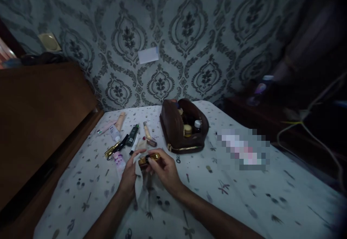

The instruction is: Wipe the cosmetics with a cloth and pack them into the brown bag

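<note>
My right hand (168,172) is closed around a small gold-and-black cosmetic container (155,156), whose exact kind I cannot make out. In my left hand (128,176) is a thin white wipe (138,186), hanging down from the fingers and touching the container's left end. Just beyond the hands lie a white tube with a black cap (135,145), a dark green tube (132,134) and a small brown tube (151,142). A pink patterned tube (118,160) is beside my left hand, partly behind it.
An unzipped brown toiletry bag (171,129) holding several bottles stands beyond my right hand. Farther left lie a gold item (111,150), a pale tube (115,133) and a peach tube (120,120). A wooden board (40,123) edges the bed; a bottle (260,91) stands right.
</note>
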Available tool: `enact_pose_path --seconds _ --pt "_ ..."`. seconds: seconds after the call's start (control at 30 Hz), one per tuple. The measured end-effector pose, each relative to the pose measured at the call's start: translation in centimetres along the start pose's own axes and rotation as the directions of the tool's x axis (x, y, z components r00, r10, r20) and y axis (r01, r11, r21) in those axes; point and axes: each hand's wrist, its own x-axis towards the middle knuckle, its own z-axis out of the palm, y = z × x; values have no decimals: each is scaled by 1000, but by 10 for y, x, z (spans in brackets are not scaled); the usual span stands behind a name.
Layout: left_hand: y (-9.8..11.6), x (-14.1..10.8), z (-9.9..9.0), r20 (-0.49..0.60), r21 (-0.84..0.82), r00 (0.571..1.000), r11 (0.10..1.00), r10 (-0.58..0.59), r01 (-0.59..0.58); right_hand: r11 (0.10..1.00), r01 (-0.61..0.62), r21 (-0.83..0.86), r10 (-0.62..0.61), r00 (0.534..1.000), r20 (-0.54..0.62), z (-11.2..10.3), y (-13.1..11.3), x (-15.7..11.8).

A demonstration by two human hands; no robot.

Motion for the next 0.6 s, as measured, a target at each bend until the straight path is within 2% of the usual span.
enact_pose_path --seconds 0.07,0.13,0.2,0.23,0.3,0.37,0.43,0.5,0.6 --pt "-5 -2 -1 -10 111 1000 994 11 -10 999 -26 27 27 999 -40 -4 -6 3" --pt "-9 -3 2 20 272 999 961 48 -52 1000 -1 -6 0 995 -97 -15 -19 6" --pt "-6 -3 11 175 450 978 873 118 -186 988 86 -130 -105 984 -147 -33 -36 8" --pt "-3 -2 19 290 516 946 809 145 -282 965 138 -221 -176 971 -160 -45 -46 9" --pt "6 4 39 510 570 846 674 158 -470 880 225 -419 -328 925 -193 -72 -65 13" --pt "11 14 63 623 582 771 577 136 -572 807 233 -543 -400 892 -212 -100 -79 19" --pt "9 27 85 664 598 739 509 119 -619 747 226 -625 -435 877 -204 -126 -88 28" --pt "1 40 101 686 632 725 440 64 -637 691 215 -690 -438 884 -162 -147 -90 39" --pt "-14 53 112 708 677 706 325 -38 -661 605 200 -771 -391 918 -69 -170 -88 52"
